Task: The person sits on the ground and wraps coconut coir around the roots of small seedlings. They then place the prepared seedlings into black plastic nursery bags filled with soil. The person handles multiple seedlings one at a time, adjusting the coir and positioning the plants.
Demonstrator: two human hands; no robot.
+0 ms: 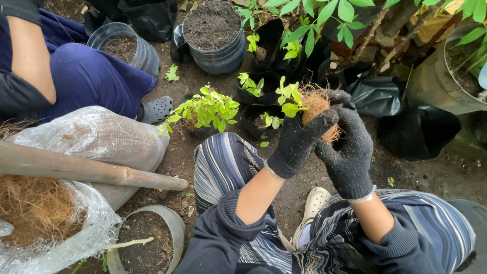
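On the left a clear plastic sack (96,137) lies on the bare ground, spilling brown coconut fibre (30,205), with a wooden handle (76,170) across it; another person in blue (86,76) sits beyond. Further right, small black bags of green seedlings (205,109) stand on the soil. The left hand (299,142), gloved in black, closes its grip around a fibre-wrapped seedling (312,104) held up near the centre, and the right hand (350,152) clasps it from the other side.
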